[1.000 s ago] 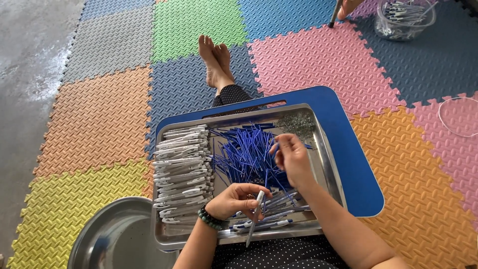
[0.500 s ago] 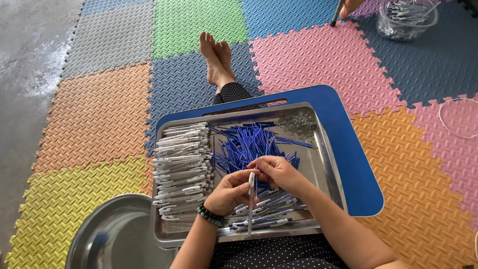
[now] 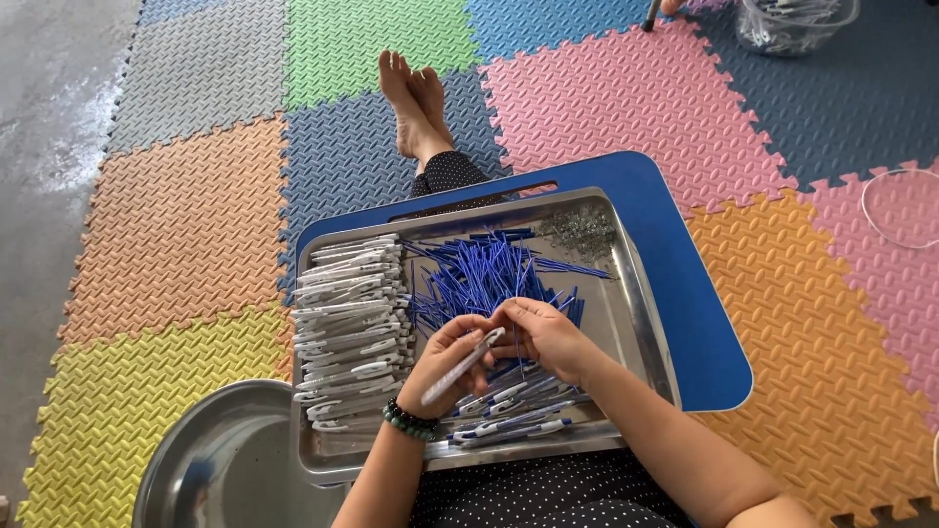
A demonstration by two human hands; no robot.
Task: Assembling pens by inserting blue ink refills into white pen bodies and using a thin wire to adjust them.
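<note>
The left hand (image 3: 445,360) has a closed grip around a white pen barrel (image 3: 462,366), held slanted over the steel tray (image 3: 641,313). The right hand (image 3: 541,332) pinches at the barrel's upper end (what its fingertips hold is too small to tell). Blue refills (image 3: 479,279) lie heaped mid-tray, white barrels (image 3: 347,313) stacked left, assembled pens (image 3: 514,406) nearest the body.
</note>
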